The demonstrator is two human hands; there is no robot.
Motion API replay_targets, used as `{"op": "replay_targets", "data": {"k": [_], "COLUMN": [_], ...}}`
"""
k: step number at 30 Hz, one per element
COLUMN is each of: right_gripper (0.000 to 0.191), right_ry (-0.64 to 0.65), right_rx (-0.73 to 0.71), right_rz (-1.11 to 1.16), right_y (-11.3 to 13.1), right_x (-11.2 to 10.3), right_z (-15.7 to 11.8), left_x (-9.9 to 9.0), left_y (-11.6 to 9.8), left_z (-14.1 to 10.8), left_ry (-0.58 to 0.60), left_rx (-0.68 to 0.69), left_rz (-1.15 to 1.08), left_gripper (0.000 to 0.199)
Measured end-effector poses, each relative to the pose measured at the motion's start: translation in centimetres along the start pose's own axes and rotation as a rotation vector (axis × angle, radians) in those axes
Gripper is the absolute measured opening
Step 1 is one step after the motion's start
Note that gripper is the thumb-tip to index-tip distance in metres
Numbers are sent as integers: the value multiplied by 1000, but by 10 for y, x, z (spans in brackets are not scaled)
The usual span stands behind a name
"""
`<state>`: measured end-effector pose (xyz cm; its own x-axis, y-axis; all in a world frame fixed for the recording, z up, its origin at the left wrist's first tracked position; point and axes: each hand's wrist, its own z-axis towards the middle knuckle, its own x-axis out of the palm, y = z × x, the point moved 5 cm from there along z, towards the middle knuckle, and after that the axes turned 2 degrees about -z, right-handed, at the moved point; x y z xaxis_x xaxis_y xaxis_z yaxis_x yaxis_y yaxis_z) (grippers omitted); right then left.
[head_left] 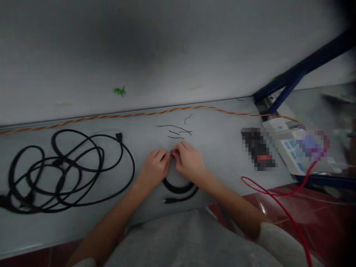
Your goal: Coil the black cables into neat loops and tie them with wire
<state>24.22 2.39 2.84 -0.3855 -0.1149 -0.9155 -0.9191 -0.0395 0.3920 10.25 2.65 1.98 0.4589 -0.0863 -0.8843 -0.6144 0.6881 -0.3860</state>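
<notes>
A coiled black cable (178, 190) lies on the grey table in front of me, one plug end (168, 200) pointing left. My left hand (156, 165) is closed around the coil's far left side. Close beside it, my right hand (191, 161) has its fingers pinched together, and the fingertips of both hands meet over the coil's top. Something thin and dark shows between them, too small to name for sure. Just beyond my fingers are several short thin black ties (175, 132), lying loose. The hands hide the upper part of the coil.
Left of my hands a long black cable (80, 168) lies in loose loops with connectors. A twisted red-yellow wire (133, 115) runs along the wall. At right are a blurred-out dark item (258, 148), a white box (290, 155), a red cable (280, 205) and a blue metal frame (300, 72).
</notes>
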Motion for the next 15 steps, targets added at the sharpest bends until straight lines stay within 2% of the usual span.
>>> {"op": "replay_targets", "data": {"k": [3,6,12,15], "right_gripper": [11,15,20,22], "right_ry": [-3,-103,-351,-422], "right_rx": [89,87,-220,-329], "right_rz": [78,158,250,257], "right_y": [-1,-3,-10,-17], "right_x": [1,3,8,9], "right_z": [5,-1,-27,-39], "left_x": [0,1,1,0], "left_y": [0,0,-1,-1], "left_z": [0,0,-2,-1], "left_ry": [-5,-33,-78,-93], "left_rx": [15,15,-7,4], "left_rz": [20,31,42,47], "left_gripper": [22,21,21,20]}}
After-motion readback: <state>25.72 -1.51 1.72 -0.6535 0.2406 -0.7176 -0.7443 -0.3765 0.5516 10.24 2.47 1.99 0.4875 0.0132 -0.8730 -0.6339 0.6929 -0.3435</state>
